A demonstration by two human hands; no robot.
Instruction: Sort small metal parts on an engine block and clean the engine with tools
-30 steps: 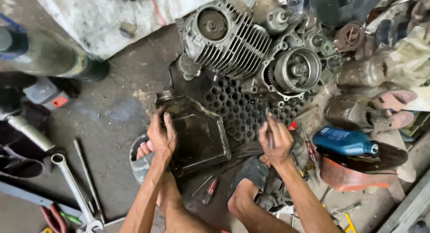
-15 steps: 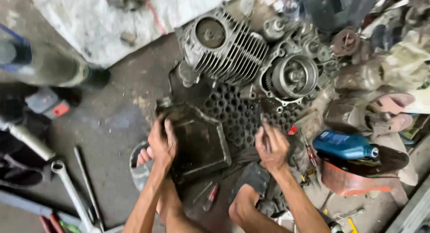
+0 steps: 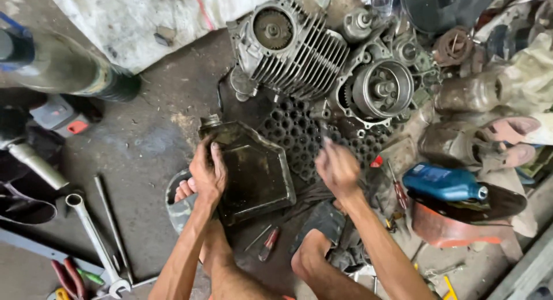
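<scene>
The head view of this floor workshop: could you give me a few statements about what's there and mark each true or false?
1. The left hand rests on the edge of a dark, oily container. True.
2. The right hand is gripping the blue bottle. False: the bottle lies apart, to the right of that hand, on its side.
3. A finned engine block lies above the hands on the floor. True.
4. A long wrench lies on the floor to the left of the left arm. True.
5. The red-handled screwdriver is held in the left hand. False: it lies on the floor between the two arms.
</scene>
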